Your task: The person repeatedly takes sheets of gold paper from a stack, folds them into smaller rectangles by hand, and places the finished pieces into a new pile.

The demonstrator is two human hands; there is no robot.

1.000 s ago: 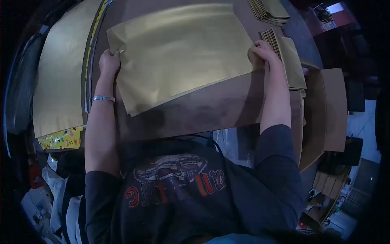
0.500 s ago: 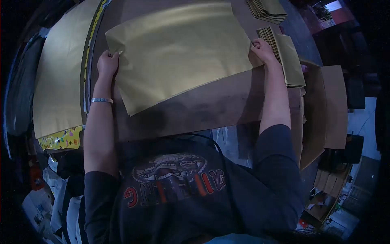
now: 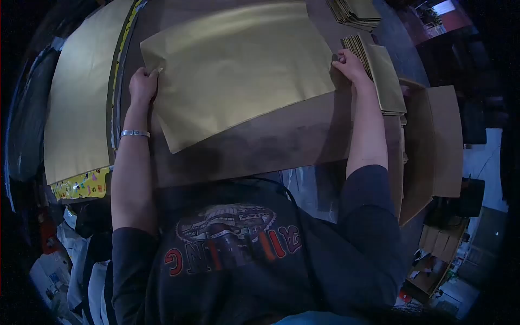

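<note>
Outside the left hand's grip lies a long gold paper sheet (image 3: 81,92) over a strip of coloured patterned wrap (image 3: 84,185). The left hand (image 3: 143,85) pinches the left edge of the large gold rectangular paper sheet (image 3: 238,67), which lies flat on the brown table (image 3: 271,143) between both grips. The right hand (image 3: 351,67) pinches its right edge. Just beyond that grip stands a stack of folded gold paper pieces (image 3: 382,76). An uneven pull could crease or tear the thin sheet, and the right wrist could knock the stack askew.
</note>
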